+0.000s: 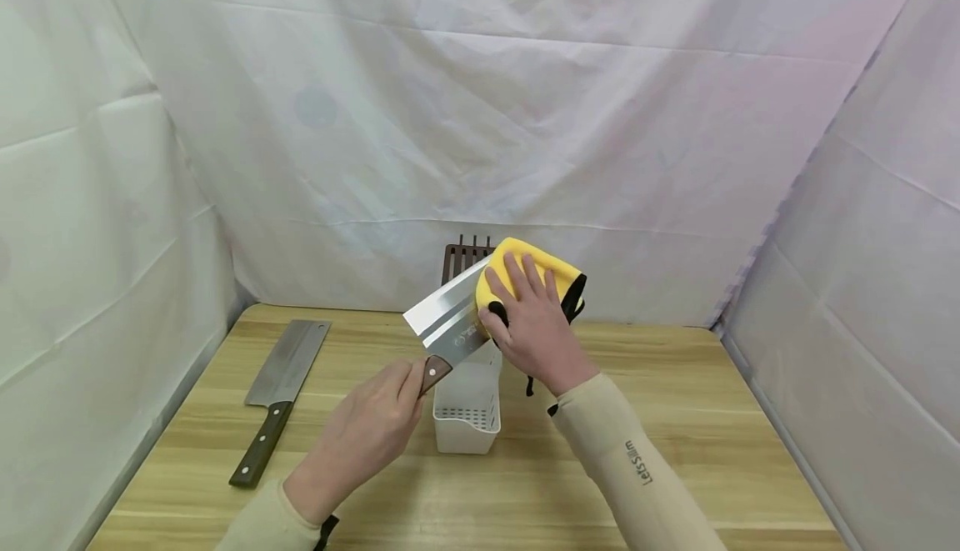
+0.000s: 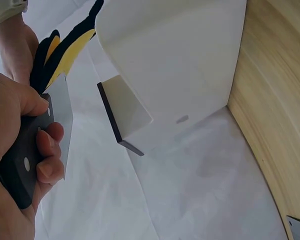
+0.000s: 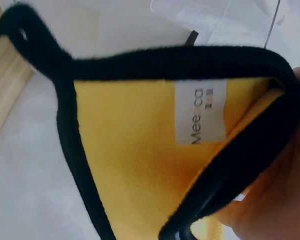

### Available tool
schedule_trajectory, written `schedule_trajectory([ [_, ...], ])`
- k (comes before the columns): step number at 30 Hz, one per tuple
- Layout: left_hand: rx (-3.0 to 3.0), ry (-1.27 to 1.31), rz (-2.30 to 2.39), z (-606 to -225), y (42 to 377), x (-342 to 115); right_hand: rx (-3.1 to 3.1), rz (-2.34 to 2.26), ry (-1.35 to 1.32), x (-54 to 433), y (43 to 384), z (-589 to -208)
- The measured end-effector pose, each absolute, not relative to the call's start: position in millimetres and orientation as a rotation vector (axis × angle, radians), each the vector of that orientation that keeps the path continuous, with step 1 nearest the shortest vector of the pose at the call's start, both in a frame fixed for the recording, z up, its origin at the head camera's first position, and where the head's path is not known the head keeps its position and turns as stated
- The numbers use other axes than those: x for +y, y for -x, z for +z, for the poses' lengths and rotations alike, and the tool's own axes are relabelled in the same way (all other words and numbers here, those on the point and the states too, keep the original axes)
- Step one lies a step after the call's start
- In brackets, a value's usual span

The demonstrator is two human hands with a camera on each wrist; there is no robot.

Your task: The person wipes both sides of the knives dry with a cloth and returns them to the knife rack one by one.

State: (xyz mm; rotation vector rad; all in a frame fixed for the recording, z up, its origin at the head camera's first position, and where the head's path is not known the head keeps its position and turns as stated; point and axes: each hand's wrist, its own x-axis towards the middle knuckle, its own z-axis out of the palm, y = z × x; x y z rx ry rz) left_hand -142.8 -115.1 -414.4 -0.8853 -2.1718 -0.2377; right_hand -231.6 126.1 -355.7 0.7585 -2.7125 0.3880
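Observation:
In the head view my left hand (image 1: 375, 418) grips the handle (image 1: 434, 373) of a cleaver, its broad shiny blade (image 1: 450, 309) tilted up to the right. The left wrist view shows my fingers curled round the dark riveted handle (image 2: 22, 160). My right hand (image 1: 536, 326) lies with straight, spread fingers on a yellow cloth (image 1: 517, 255), pressing it over the far end of the blade. The cloth has black trim and a white label (image 3: 200, 112) in the right wrist view. The blade's tip is hidden under it.
A second cleaver (image 1: 288, 359) with a dark handle lies on the wooden table (image 1: 637, 451) at the left. Below the held blade stands a white perforated holder (image 1: 465, 434), with a dark slotted rack (image 1: 457, 259) behind it. White sheeting (image 1: 525, 117) encloses the back and sides.

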Motion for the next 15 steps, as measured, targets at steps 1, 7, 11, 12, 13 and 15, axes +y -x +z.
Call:
schedule_trajectory([
  [1,-2.173,0.885,-0.234,-414.6,142.7,-114.8,-2.715,0.393,-0.769,125.3,230.7,-356.3],
  [7,-2.182,0.885,-0.204,-414.8,143.1,-113.6,-2.653,0.386,-0.86,117.0,223.3,-363.7],
  [11,-2.188,0.89,-0.179,-414.1,143.5,-113.4,-2.59,0.38,-0.927,111.1,218.5,-367.4],
  [12,-2.189,0.891,-0.173,-414.0,143.7,-113.3,-2.584,0.374,-0.941,109.9,217.5,-368.1],
  [13,-2.189,0.892,-0.17,-413.9,143.9,-113.2,-2.584,0.368,-0.953,108.8,216.5,-368.3],
  [15,-2.187,0.895,-0.167,-413.8,144.5,-113.1,-2.589,0.359,-0.975,106.9,214.5,-368.4],
])
